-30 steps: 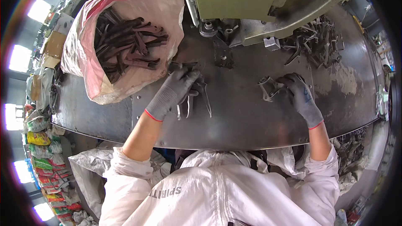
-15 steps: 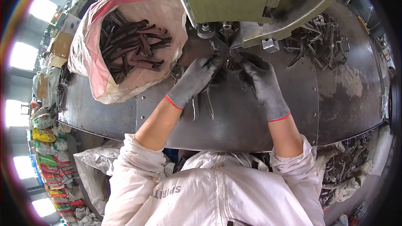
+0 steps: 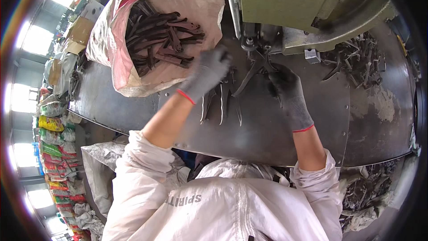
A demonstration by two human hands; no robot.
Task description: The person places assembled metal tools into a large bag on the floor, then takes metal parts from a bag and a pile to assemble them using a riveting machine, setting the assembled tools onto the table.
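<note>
My left hand point(image 3: 209, 70), in a grey glove with a red cuff, is beside the sack's right edge; motion smears its fingers. My gloved right hand point(image 3: 286, 85) is closed at the right side of a dark plier-like tool point(image 3: 248, 79), whose curved handle hangs down to the left. The tool's upper end sits at the base of the press, under a round metal fitting point(image 3: 250, 42). Between my hands, several plier-like tools point(image 3: 222, 105) lie on the table with their handles pointing toward me.
A white and pink woven sack point(image 3: 133, 87) of dark flat metal pieces point(image 3: 167, 40) stands at the left. The green press point(image 3: 276, 2) rises ahead. A small metal block point(image 3: 312, 56) and a heap of metal parts point(image 3: 361, 60) lie right on the steel table point(image 3: 267, 138).
My left hand has left the tool at the press and moved toward the sack. My right hand stays at the tool. The whole view has shifted, with the press now further right.
</note>
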